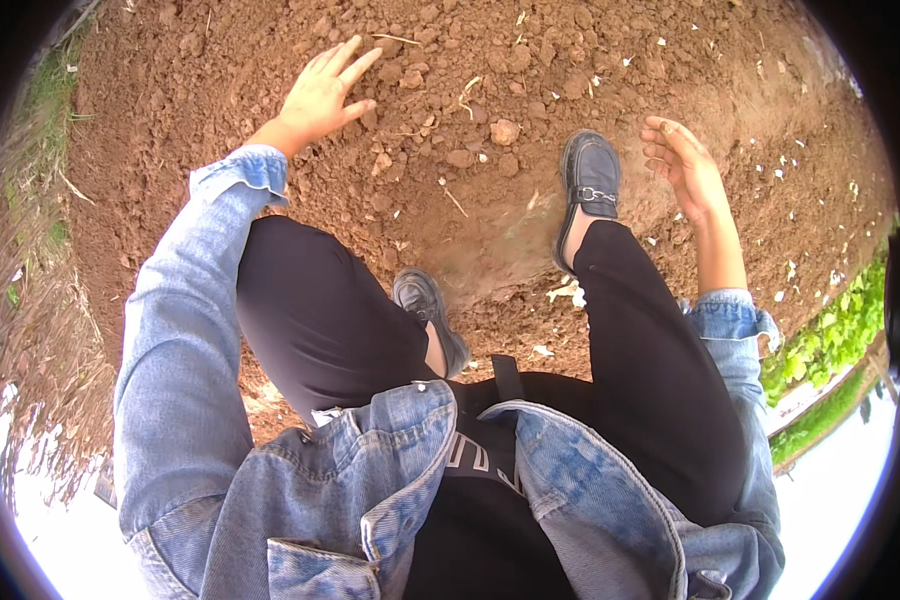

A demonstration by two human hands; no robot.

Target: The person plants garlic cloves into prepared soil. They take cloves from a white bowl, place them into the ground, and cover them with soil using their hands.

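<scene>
My left hand [325, 98] is over the loose reddish-brown soil [440, 85] at the upper left. Its fingers are spread, the thumb points right, and nothing is in it. At the upper right, my right hand [688, 170] hangs above the soil beyond my dark shoe [592, 175]. Its fingers are bent loosely with gaps between the tips. A small brownish spot shows on one finger; whether it is soil or a ring I cannot make out. Neither hand appears to touch the ground.
Clods [505, 131], dry stalk bits [468, 92] and small white flakes [792, 268] are strewn over the soil. My other shoe [420, 295] is planted below the middle. Dry grass [40, 290] borders the left side, and green leafy plants [830, 335] the right.
</scene>
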